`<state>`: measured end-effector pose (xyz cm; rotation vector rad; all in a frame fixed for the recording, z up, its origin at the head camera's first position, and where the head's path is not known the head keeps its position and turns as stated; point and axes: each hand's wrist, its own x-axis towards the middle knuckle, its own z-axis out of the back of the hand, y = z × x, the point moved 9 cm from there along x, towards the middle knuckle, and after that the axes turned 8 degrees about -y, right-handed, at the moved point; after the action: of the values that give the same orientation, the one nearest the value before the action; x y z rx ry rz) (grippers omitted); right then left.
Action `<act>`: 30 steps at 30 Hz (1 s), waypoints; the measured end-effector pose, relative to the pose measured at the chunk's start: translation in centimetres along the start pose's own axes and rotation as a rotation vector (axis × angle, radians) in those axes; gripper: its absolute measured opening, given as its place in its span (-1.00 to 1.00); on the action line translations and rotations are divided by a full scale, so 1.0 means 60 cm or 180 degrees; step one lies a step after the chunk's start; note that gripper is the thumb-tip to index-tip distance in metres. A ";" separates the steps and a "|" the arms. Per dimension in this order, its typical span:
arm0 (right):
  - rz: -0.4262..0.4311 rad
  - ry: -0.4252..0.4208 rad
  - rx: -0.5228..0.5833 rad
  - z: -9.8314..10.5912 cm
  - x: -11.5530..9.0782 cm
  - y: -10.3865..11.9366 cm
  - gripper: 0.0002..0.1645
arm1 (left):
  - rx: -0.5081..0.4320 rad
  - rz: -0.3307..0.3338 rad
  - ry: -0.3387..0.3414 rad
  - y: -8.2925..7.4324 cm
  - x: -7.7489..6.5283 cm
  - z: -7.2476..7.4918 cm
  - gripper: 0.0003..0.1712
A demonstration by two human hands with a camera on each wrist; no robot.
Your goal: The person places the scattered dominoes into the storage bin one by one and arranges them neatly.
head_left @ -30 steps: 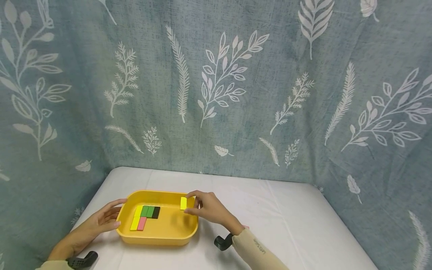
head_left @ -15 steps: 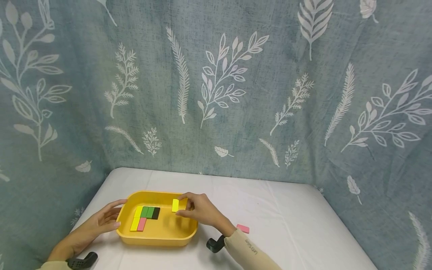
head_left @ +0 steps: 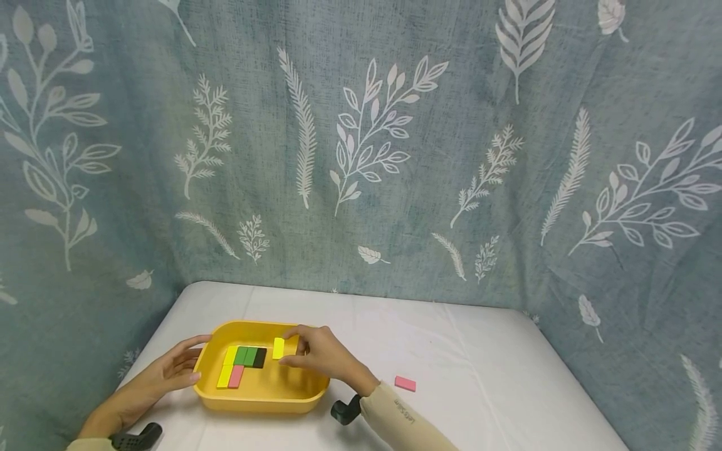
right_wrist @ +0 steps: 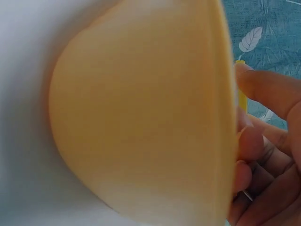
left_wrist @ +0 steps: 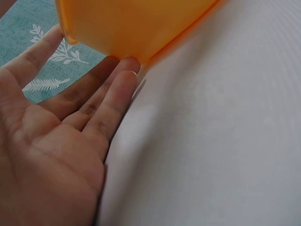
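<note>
My right hand (head_left: 326, 356) pinches a small yellow rectangular block (head_left: 279, 348) between thumb and fingertips, over the yellow-orange plastic tray (head_left: 256, 406). In the right wrist view the tray wall (right_wrist: 141, 108) hides most of that block. Inside the tray, towards the left, several flat blocks lie side by side: two yellow, two green (head_left: 245, 356), one black (head_left: 259, 358) and one pink (head_left: 236, 377). My left hand (head_left: 169, 369) is at the tray's left end. Its extended fingers touch the outside of the wall, as the left wrist view shows.
Another pink block (head_left: 405, 383) lies on the white tablecloth (head_left: 462, 363), to the right of my right forearm. A blue-green curtain (head_left: 316, 238) with white leaf patterns stands behind the table and along both sides.
My right hand has carried the yellow block leftward over the tray, towards the black block. The pink block on the cloth has come out from behind my forearm. My left hand stays put.
</note>
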<state>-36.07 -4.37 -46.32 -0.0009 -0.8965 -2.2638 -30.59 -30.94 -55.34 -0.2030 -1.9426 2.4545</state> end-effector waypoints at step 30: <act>-0.0065 0.0147 -0.0447 -0.067 0.015 0.029 -0.46 | 0.0000 0.0020 0.0015 -0.002 -0.002 -0.002 -0.10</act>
<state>-34.73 -8.24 -48.08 -0.0024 -0.7152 -2.3318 -30.48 -30.82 -55.23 -0.2150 -1.9434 2.4555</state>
